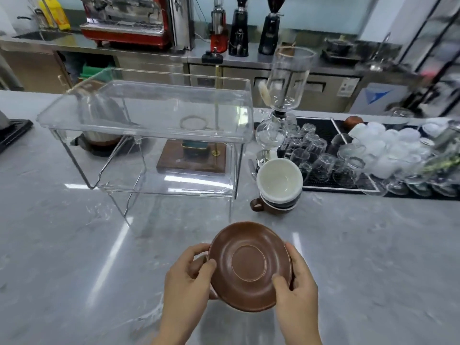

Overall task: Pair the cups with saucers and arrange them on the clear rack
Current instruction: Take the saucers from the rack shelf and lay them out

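Both hands hold a brown saucer [249, 266] above the grey marbled surface [74, 257], close to the person and near the middle of the view. The left hand [189, 277] grips the saucer's left rim, thumb curled over the top edge and fingers behind it; the right hand [295, 282] grips the right rim the same way, thumb lying on the upper face. The saucer is tilted, its upper face with the raised centre ring turned toward the camera. Whether more saucers sit beneath it in the hands cannot be told. Beyond the saucer, a stack of cups [278, 186] stands on the surface: a brown cup with its handle to the left at the bottom, and a cup with a pale inside on top, leaning. Just left of the stack stands the clear rack [149, 125], a see-through two-tier stand with nothing on its upper or lower shelf. Through the rack a wooden base with a brass rod [191, 159] shows behind it. To the right of the cups a black mat [321, 128] carries upturned glasses [321, 155] and white cups [388, 145], with a glass siphon brewer [283, 95] at its near-left corner. A red espresso machine [127, 18] sits on the far counter.
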### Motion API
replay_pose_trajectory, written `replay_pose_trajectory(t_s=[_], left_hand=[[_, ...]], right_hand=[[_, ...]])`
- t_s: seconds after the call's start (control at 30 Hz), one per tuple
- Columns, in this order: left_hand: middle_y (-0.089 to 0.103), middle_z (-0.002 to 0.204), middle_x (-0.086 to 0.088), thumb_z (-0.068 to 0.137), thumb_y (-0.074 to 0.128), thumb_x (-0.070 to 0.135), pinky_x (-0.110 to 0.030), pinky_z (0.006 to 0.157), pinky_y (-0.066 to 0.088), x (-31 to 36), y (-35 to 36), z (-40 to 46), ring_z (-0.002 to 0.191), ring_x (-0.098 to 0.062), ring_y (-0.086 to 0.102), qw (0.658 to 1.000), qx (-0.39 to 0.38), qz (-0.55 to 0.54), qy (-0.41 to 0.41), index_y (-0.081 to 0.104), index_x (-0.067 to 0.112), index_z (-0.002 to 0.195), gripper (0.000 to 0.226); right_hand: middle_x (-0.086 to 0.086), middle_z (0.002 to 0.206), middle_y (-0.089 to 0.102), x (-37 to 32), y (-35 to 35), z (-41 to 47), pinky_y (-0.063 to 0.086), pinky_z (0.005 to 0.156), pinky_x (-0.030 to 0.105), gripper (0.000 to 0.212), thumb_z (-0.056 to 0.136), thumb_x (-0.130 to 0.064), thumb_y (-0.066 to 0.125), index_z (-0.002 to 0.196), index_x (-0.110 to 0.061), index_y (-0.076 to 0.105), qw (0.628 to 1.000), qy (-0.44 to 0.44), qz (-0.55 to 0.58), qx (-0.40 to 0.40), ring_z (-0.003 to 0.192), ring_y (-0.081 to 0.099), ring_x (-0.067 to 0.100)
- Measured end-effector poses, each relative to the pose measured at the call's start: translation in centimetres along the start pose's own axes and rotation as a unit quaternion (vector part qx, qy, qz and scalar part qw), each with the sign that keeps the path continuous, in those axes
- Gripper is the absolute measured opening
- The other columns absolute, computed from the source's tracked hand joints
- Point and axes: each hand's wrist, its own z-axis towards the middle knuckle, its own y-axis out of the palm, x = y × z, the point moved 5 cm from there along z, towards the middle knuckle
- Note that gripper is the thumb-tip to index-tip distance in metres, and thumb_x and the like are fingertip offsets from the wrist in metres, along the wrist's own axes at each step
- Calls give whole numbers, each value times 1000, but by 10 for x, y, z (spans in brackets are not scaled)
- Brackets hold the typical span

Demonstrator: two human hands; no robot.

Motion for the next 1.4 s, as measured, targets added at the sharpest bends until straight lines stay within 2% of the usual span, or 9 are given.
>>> replay_pose_trajectory(t_s=[0.13,0.23,0.47,0.6,0.73,0.87,1.03,1.17,1.4], left_hand=[[78,69,-9,94,56,-9,-31,44,56,-4,33,3,49,-12,61,999,-35,-15,-22,74,21,96,34],[79,72,-6,95,54,-11,-30,43,56,-2,62,5,49,-10,62,997,-61,-24,-32,73,16,100,33],[78,73,-4,99,49,-8,-36,52,60,-2,135,12,53,-13,64,993,-105,-10,-45,72,15,108,34],[81,79,-2,99,51,-7,-33,52,60,-5,180,19,54,-12,67,993,-98,-14,-62,72,20,108,36],[83,86,-2,99,51,-7,-33,51,60,-9,205,26,54,-13,68,993,-82,-30,-76,71,18,112,35],[83,90,-2,99,53,-7,-31,51,60,-13,228,36,62,-14,74,995,-66,-41,-69,69,15,117,32],[83,92,3,99,56,-5,-39,64,61,-14,251,46,77,-19,76,995,-44,-51,-69,69,16,118,31],[83,90,0,98,55,-7,-25,54,59,-13,261,56,73,-14,76,996,-34,-61,-61,68,17,114,32],[82,97,9,98,57,-6,-27,58,60,-24,275,76,88,-11,78,999,-14,-31,-41,69,23,114,35]], right_hand=[[-16,125,67,8,-27,12,48,106,33,67,86,17,53,135,-28,60,1000,10,-10,25,119,62,8],[-14,126,67,11,-49,28,47,105,29,68,85,17,54,136,-28,59,999,10,-15,40,120,61,10],[-30,116,66,7,-104,74,45,103,26,71,83,20,51,123,-38,59,998,19,-12,57,113,62,-5],[-41,109,63,10,-136,112,44,97,16,70,84,19,50,121,-40,58,999,24,-4,49,103,57,-26],[-37,113,65,14,-150,142,48,89,1,69,84,19,50,127,-34,60,999,10,-15,35,112,59,-16],[-10,132,64,21,-162,171,44,105,24,68,84,20,50,139,-19,58,999,-5,-21,26,124,59,8],[-8,135,62,22,-168,203,43,110,30,68,84,18,51,141,-20,56,999,-11,-39,5,128,56,10],[-5,138,61,24,-168,224,43,114,41,68,85,18,51,142,-19,54,999,-10,-51,-10,130,56,14],[-13,136,60,22,-165,252,44,112,32,67,87,16,51,142,-22,53,998,-19,-47,-30,128,55,3]])
